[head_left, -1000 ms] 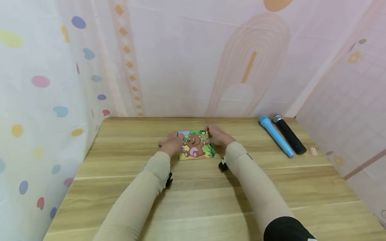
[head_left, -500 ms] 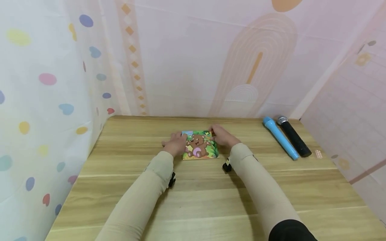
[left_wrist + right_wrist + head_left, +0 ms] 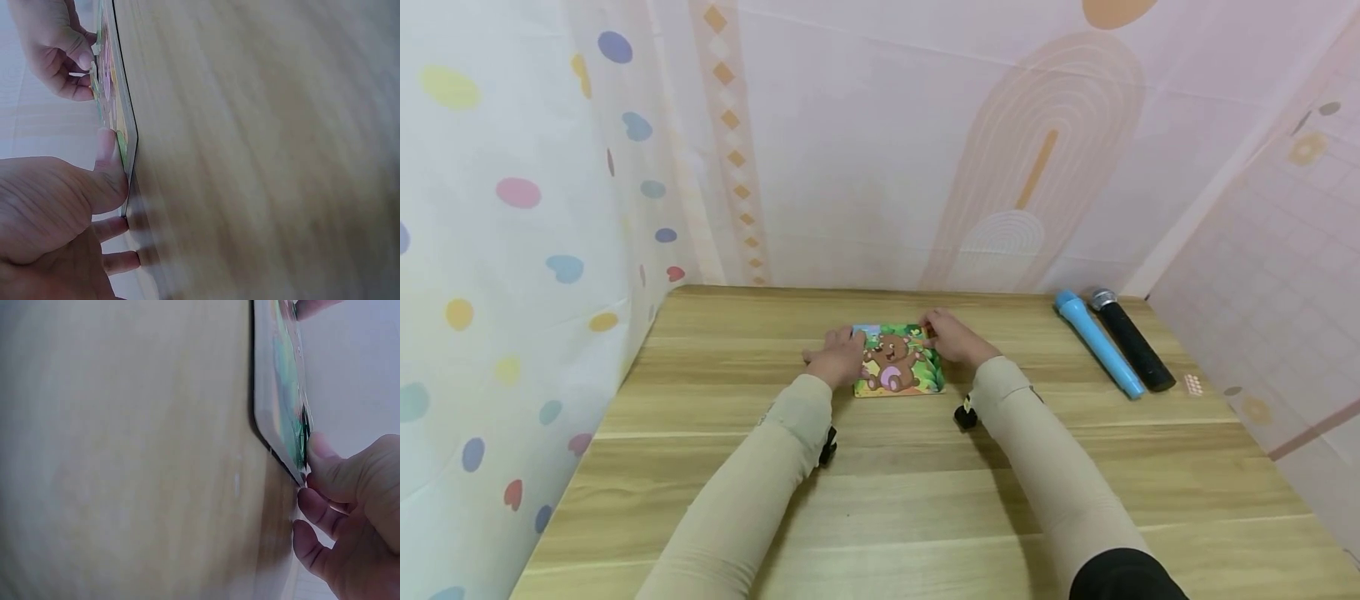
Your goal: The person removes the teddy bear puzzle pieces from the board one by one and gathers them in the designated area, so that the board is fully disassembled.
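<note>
A bear-picture jigsaw puzzle lies flat on the wooden table, towards its back. On its left side my left hand holds the board. The left wrist view shows that thumb on top of the picture, with other fingertips beside the edge, down at the table. My right hand is at the upper right corner, its thumb and fingers pinching there. A piece edge stands slightly raised with a dark gap by that thumb. The right fingers partly hide the corner.
A blue microphone and a black microphone with a silver head lie side by side at the back right. Near them is a small patch of pale dots. Patterned cloth walls enclose the table's back and sides.
The head view has shifted slightly, so everything sits a little further right in it. Both hands keep their places on the puzzle.
</note>
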### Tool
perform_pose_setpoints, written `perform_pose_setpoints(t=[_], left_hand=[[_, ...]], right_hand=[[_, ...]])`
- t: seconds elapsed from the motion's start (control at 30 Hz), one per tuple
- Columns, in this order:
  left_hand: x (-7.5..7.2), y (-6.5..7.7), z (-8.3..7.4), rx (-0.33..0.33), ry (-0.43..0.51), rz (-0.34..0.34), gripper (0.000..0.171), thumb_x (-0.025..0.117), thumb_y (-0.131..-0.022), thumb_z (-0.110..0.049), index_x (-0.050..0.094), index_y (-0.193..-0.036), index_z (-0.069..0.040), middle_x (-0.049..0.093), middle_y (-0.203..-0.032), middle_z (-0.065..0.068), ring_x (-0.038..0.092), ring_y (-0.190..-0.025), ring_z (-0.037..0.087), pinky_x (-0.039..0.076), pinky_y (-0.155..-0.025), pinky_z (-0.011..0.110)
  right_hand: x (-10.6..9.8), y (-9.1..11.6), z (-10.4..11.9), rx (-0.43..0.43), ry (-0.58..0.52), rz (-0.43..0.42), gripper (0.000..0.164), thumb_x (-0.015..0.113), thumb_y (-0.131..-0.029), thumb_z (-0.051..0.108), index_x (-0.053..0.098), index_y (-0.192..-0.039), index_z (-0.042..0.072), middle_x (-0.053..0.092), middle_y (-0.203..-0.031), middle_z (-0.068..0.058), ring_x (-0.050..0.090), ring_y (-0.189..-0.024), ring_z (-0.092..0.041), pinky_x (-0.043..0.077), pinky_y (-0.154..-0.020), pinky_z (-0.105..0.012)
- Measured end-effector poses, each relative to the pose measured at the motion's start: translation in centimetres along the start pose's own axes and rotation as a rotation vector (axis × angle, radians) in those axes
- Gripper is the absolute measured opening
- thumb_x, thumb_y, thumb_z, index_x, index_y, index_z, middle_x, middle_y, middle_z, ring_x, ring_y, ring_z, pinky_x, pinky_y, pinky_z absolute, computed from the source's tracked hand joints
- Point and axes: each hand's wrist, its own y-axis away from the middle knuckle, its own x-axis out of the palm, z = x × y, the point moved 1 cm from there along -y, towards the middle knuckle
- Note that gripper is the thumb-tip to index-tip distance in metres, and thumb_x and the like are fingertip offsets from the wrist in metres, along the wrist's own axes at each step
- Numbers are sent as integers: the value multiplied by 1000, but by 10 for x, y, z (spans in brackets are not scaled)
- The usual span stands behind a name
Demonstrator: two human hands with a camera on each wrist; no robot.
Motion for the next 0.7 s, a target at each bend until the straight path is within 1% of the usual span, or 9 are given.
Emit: perform_pose_setpoints(t=[0.1,0.23,0.3,0.4,0.57,0.7], left_hand=[[1,1,0,2,11,2,70,63,-101,-26,26,-160,-16,8,-169,17,5,-154,40,18,-105,81],[0,4,0,23,38,9,75,63,-101,-23,21,-163,-28,8,-168,19,6,-153,41,17,-105,82],[-1,6,1,36,45,13,76,62,-100,-24,21,-163,-34,7,-168,19,6,-153,41,17,-104,82],[-3,7,2,47,38,22,75,62,-99,-27,24,-162,-40,6,-168,17,6,-153,40,17,-103,82],[-4,10,1,45,20,41,73,60,-100,-28,23,-161,-42,4,-169,16,4,-153,40,15,-103,83],[-5,11,0,47,25,33,73,60,-100,-27,24,-161,-42,6,-169,16,5,-153,40,16,-104,82]], right_hand=[[-1,2,1,1,10,1,33,59,-103,9,54,-132,-5,51,-127,-16,52,-121,-30,45,-106,-41],[0,3,0,2,24,-6,34,61,-102,9,54,-133,-5,52,-126,-16,53,-119,-29,45,-105,-40],[0,2,0,-2,21,-17,35,61,-102,8,54,-133,-5,53,-124,-15,54,-117,-29,46,-104,-40],[1,1,-1,-12,20,-30,35,63,-101,9,55,-132,-4,54,-121,-15,54,-113,-28,48,-101,-40],[0,2,-3,-30,-12,-40,35,66,-99,8,56,-131,-4,57,-118,-16,56,-108,-28,49,-96,-40],[-3,4,-4,-27,-69,-63,35,68,-97,6,58,-129,-5,60,-114,-17,57,-105,-29,50,-92,-41]])
